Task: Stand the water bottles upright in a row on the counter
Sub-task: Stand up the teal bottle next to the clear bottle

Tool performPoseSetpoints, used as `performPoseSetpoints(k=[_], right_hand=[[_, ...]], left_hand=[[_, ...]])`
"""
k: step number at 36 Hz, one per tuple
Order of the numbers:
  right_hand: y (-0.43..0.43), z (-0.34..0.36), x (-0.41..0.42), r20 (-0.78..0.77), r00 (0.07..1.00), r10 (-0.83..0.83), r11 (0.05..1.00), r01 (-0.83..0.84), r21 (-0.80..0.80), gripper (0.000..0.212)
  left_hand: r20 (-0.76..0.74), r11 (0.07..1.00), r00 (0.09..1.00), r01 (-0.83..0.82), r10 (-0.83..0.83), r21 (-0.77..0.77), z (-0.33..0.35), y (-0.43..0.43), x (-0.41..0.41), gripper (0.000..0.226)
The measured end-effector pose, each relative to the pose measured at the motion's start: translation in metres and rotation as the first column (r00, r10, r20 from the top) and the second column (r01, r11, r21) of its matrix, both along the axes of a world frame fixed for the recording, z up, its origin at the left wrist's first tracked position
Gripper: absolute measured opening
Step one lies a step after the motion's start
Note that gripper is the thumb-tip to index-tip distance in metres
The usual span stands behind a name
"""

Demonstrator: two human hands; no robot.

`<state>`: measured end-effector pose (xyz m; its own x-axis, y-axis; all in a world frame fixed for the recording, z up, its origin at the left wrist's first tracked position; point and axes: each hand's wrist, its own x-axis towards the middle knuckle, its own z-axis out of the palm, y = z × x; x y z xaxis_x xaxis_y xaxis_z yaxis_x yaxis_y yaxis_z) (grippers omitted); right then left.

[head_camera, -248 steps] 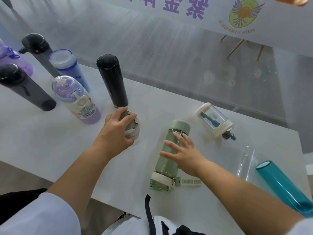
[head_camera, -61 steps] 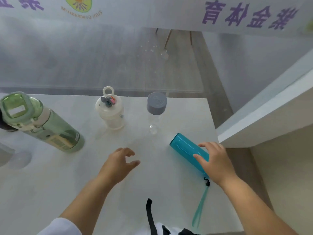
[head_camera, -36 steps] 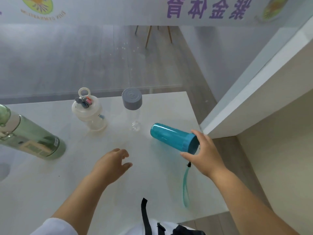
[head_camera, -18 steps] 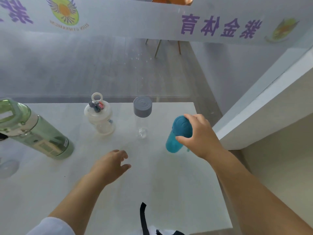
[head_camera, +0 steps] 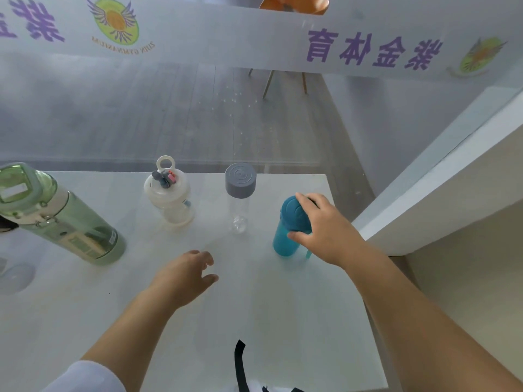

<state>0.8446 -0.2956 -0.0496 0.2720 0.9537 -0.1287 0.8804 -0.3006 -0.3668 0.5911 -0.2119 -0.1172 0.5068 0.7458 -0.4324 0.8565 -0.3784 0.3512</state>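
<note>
Fingers, right hand: grasping teal bottle | left hand: relaxed | clear bottle beside

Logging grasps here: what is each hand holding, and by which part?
The right hand grips the teal bottle by its cap end; the left hand holds nothing.

The left arm is bare from the left hand back to a white sleeve at the bottom edge. The right arm, from the right hand back, is bare all the way. Low in the middle, a narrow black strap lies over a white garment, with more black beside it.
</note>
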Motion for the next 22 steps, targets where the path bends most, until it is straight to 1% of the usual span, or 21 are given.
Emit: performPoseSetpoints(k=[6,11,14,17,22], right_hand=[[-0.002,0.012,-0.002,0.011,1.0,0.006,0.998,-0.005,-0.065,0.08],[0.001,0.039,-0.01,0.112,0.993,0.025,1.0,-0.025,-0.009,0.069],[0.006,0.054,-0.023,0.164,0.981,0.099,0.995,-0.097,-0.023,0.06],[0.014,0.061,-0.042,0.177,0.964,0.198,0.978,-0.181,-0.106,0.059],[0.033,0.059,-0.081,0.079,0.929,0.361,0.909,-0.331,-0.253,0.057]], left_hand=[[-0.019,1.0,1.0,-0.016,0.016,0.007,0.007,-0.001,-0.006,0.036],[-0.042,0.998,0.999,-0.021,0.024,0.058,0.022,0.0,-0.017,0.039],[-0.053,0.995,0.998,-0.036,0.041,0.09,0.035,0.0,-0.029,0.04],[-0.05,0.991,0.996,-0.066,0.073,0.117,0.049,-0.003,-0.044,0.04],[-0.051,0.98,0.988,-0.141,0.149,0.14,0.064,-0.012,-0.08,0.042]])
